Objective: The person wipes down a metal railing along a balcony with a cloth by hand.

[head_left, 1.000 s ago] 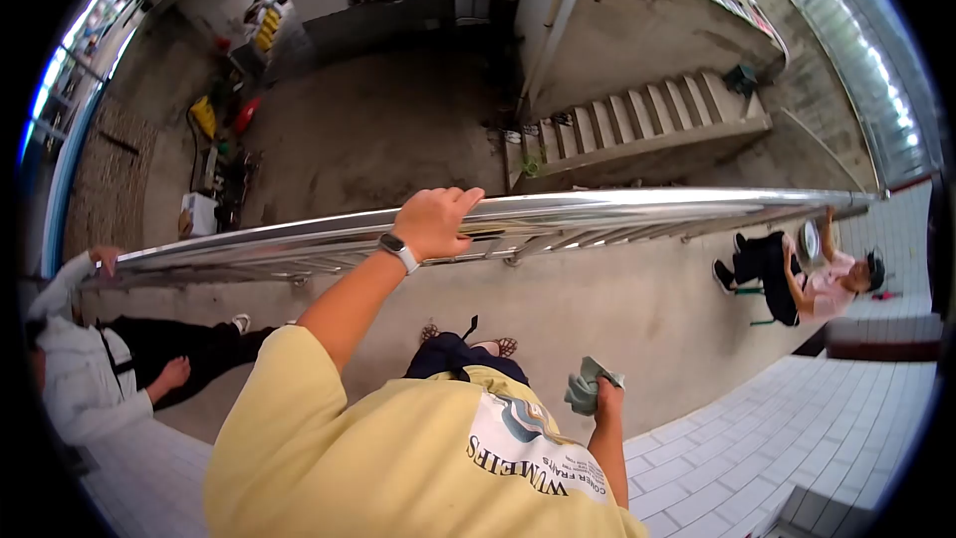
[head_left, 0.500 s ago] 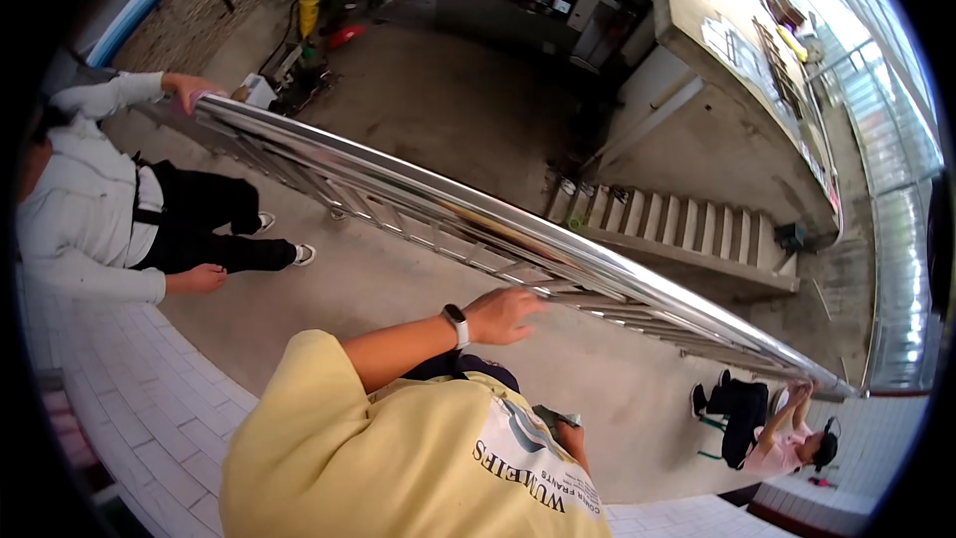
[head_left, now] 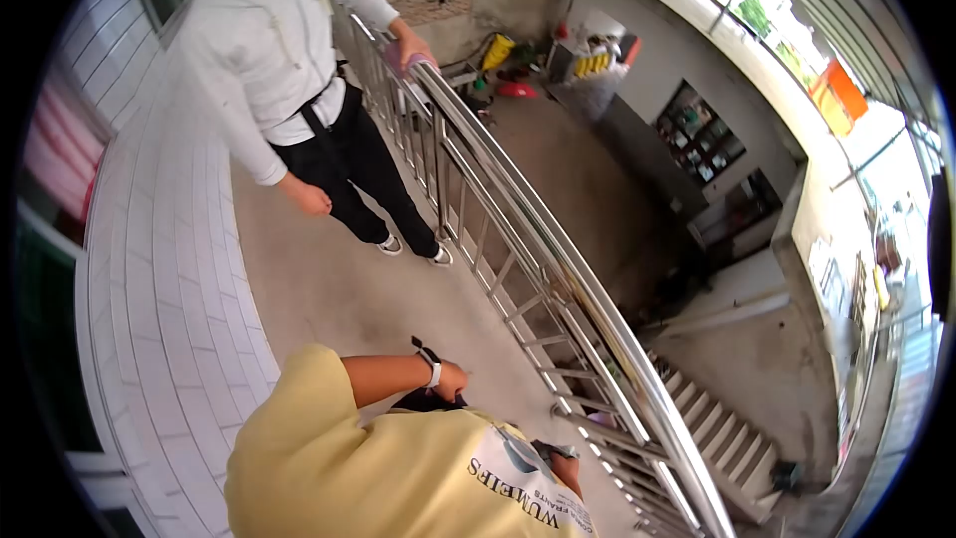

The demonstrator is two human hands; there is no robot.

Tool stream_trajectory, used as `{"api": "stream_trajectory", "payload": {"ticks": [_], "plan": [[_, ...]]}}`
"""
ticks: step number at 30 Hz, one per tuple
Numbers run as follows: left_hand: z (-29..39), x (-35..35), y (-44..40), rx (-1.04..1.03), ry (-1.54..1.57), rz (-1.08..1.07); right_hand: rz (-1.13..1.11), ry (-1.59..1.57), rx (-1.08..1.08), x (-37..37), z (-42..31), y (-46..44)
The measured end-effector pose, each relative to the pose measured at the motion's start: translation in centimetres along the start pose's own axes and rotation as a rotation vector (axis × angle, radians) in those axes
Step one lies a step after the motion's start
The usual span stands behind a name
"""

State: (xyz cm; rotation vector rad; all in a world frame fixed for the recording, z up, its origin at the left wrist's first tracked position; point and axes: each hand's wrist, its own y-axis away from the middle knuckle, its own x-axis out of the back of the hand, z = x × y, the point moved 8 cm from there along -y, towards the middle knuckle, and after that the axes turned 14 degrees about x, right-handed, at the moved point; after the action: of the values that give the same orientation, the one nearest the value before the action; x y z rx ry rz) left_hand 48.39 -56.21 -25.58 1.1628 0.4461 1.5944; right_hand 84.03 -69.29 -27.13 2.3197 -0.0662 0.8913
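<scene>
My left hand (head_left: 452,382), with a wristband (head_left: 431,369) on its wrist, is in front of my waist, close to my dark trousers. Its fingers look curled in, and nothing shows in them. On the other side of my yellow shirt (head_left: 368,468), my right hand (head_left: 568,468) is closed on a grey-green cloth (head_left: 551,451), partly hidden by the shirt. The metal railing (head_left: 588,314) runs diagonally to my right, apart from both hands.
Ahead, a person in a white top (head_left: 274,50) stands on the walkway (head_left: 349,309), one hand on the railing over a pinkish cloth (head_left: 410,57). A white tiled wall (head_left: 174,269) lines the left. Beyond the railing lie a lower yard (head_left: 578,179) and stairs (head_left: 717,433).
My view has swung left toward the person in white; the seated person in pink has left it. My left hand has drawn back from beside the railing to my waist, its fingers now curled.
</scene>
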Motion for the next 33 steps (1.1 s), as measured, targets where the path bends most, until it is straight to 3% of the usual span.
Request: {"api": "stream_trajectory", "payload": {"ticks": [3,9,11,16,17,19,21,22,24,26,27,29,30,31,33], "plan": [[2.6,0.1,2.4,-0.021,-0.029,0.206,-0.003,0.006,0.131,1.6,-3.3,-3.7],[5.0,-3.7,2.1,0.195,-0.014,0.245,-0.216,0.368,0.227,4.6,-7.8,-4.5],[4.8,-6.3,-0.5,0.224,-0.023,0.250,-0.503,0.683,0.391,3.6,-4.9,-5.9],[0.0,-17.5,-13.7,0.307,0.074,0.149,-0.493,0.881,0.408,5.6,-1.2,-6.7],[2.9,-12.8,-7.5,0.278,-0.071,0.697,-0.410,0.813,0.571,5.5,-1.6,-6.7],[6.5,-11.9,-4.3,0.235,-0.097,0.277,-0.520,0.703,0.709,4.3,-2.1,-6.4],[9.3,-9.5,0.1,0.376,0.015,0.154,-0.557,0.642,0.810,3.1,-2.0,-5.7],[6.0,-13.0,-5.4,0.187,-0.010,0.374,-0.606,0.609,0.909,2.4,-3.1,-4.6],[3.1,-16.5,-11.8,0.207,-0.051,0.358,-0.656,0.576,1.009,1.4,-3.4,-3.4],[5.3,-14.6,-9.6,0.179,-0.148,0.390,-0.716,0.554,1.286,-1.5,-2.7,-3.3],[7.1,-12.4,-6.3,0.186,-0.154,0.384,-0.716,0.542,1.289,-2.2,-2.6,-4.0],[10.0,-9.4,0.1,0.275,-0.111,0.231,-0.864,0.543,0.874,-4.0,0.6,-6.1],[10.6,-10.0,1.5,0.309,-0.108,0.132,-0.839,0.564,0.799,-4.0,1.8,-6.8],[8.9,-11.6,1.1,0.267,0.014,0.173,-0.838,0.686,0.934,-1.8,-1.3,-3.7],[7.3,-12.9,1.7,0.244,0.135,0.234,-0.923,0.765,0.803,-1.8,0.5,-4.1]]}}
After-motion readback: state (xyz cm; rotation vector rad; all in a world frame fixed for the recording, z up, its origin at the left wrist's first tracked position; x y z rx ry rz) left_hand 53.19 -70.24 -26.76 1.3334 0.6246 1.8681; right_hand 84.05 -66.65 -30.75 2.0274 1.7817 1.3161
